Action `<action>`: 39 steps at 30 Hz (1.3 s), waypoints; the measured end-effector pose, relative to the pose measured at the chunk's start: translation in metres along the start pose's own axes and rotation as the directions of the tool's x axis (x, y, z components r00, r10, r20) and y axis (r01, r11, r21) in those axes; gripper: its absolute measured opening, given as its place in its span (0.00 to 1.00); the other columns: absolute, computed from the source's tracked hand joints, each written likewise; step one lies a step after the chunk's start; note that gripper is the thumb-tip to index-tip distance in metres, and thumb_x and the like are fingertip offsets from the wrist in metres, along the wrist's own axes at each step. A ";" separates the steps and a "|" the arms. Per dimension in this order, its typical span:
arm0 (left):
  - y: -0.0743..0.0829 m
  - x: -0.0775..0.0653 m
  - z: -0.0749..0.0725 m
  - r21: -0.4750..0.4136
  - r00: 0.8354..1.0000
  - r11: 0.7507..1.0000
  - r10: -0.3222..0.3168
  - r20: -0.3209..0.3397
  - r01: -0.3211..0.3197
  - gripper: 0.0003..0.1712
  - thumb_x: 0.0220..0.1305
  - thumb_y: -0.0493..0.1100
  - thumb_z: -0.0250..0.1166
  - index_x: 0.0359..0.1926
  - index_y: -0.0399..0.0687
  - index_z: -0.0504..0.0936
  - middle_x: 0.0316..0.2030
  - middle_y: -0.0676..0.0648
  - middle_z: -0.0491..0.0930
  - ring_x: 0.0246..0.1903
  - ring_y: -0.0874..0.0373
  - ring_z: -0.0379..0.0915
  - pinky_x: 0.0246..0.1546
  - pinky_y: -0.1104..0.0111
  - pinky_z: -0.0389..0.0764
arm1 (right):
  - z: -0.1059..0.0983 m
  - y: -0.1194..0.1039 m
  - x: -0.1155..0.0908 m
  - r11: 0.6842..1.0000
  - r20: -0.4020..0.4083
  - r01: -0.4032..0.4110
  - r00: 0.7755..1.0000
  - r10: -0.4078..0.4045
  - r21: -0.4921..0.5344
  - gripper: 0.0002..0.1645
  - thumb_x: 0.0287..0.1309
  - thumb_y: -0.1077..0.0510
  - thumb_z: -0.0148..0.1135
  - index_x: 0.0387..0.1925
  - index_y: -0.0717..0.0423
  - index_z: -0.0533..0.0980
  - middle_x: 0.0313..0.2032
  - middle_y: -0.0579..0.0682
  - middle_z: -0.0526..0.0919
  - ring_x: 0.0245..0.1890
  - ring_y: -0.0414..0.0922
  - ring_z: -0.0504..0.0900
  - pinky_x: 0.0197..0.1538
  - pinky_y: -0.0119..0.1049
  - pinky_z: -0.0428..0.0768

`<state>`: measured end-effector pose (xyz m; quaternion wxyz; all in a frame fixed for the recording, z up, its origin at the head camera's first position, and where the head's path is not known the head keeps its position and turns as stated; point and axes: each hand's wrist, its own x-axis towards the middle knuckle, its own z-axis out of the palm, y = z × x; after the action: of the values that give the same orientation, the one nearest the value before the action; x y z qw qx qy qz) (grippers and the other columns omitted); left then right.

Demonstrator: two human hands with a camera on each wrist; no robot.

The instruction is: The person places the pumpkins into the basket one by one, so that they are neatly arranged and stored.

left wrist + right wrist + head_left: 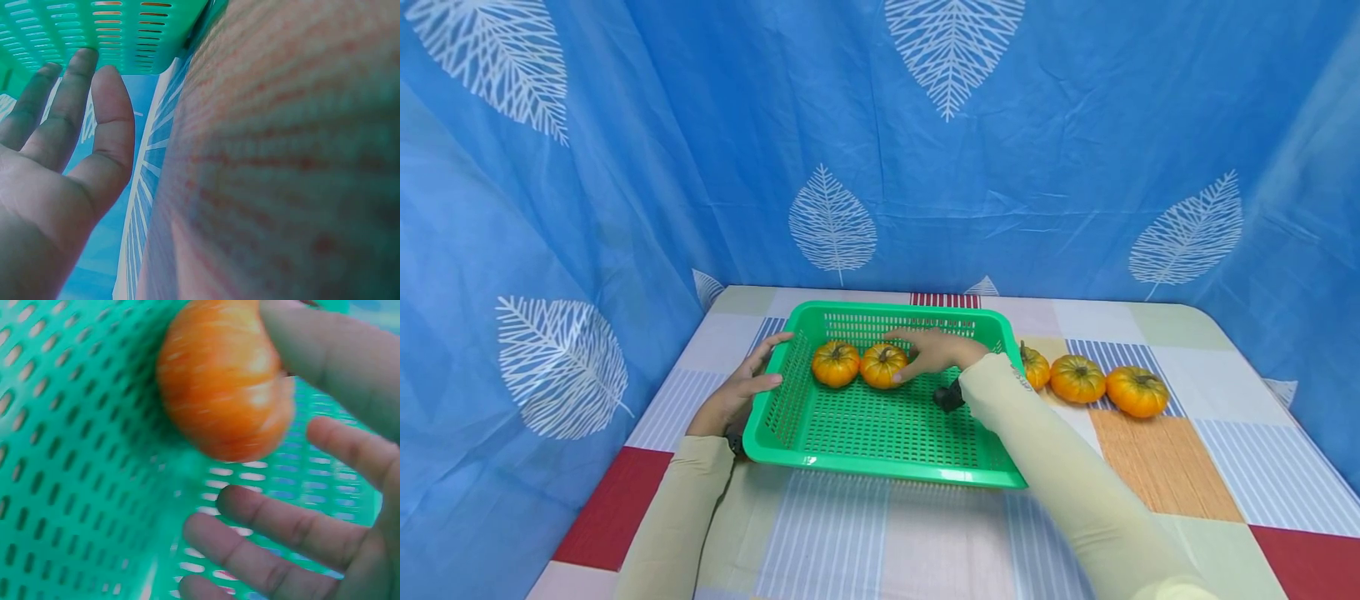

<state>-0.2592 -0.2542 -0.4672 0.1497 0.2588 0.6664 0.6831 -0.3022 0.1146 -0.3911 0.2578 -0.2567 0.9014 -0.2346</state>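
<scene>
A green plastic basket (887,475) with slotted walls and floor sits on the table. Inside it, two small orange pumpkins (836,364) stand side by side towards the back left. My left hand (739,393) is at the basket's left wall, fingers extended, fingertips right at the slotted side in the left wrist view. Over the basket, my right hand (934,350) reaches to the right-hand pumpkin (225,381). Its thumb overlaps that pumpkin near the stem in the right wrist view, while the other fingers are spread and straight, apart from it.
Three more orange pumpkins (1077,379) stand in a row just right of the basket, the nearest partly hidden by its rim. A patchwork-patterned cloth (1195,467) covers the table. Blue curtains (880,150) with white leaf prints hang behind and at the sides.
</scene>
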 end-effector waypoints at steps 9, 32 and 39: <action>-0.003 0.001 -0.001 0.030 1.000 0.999 0.014 -0.010 -0.013 0.40 0.79 0.51 0.64 0.83 0.58 0.57 0.76 0.20 0.49 0.60 0.62 0.75 0.61 0.66 0.83 | -0.014 -0.009 -0.019 1.000 -0.057 0.028 0.998 -0.027 0.007 0.45 0.72 0.53 0.72 0.83 0.57 0.63 0.75 0.66 0.71 0.72 0.63 0.75 0.70 0.61 0.79; -0.001 0.003 0.000 0.003 1.000 1.000 0.027 0.004 -0.027 0.35 0.79 0.52 0.64 0.80 0.64 0.61 0.74 0.33 0.59 0.60 0.62 0.75 0.59 0.69 0.83 | -0.034 -0.015 -0.075 0.964 -0.251 0.250 0.943 -0.220 0.094 0.38 0.71 0.58 0.73 0.76 0.63 0.71 0.67 0.65 0.80 0.64 0.64 0.81 0.68 0.60 0.81; 0.000 0.001 -0.001 0.035 1.000 0.999 0.021 -0.009 -0.021 0.38 0.80 0.52 0.64 0.82 0.61 0.58 0.76 0.20 0.48 0.60 0.63 0.74 0.62 0.67 0.82 | -0.037 -0.009 -0.093 0.930 -0.306 0.347 0.904 -0.298 0.121 0.35 0.70 0.61 0.73 0.74 0.63 0.73 0.69 0.62 0.79 0.64 0.61 0.82 0.69 0.64 0.79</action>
<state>-0.2610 -0.2543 -0.4674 0.1349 0.2649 0.6760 0.6742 -0.2527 0.1726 -0.3260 0.1053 -0.3433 0.8501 -0.3853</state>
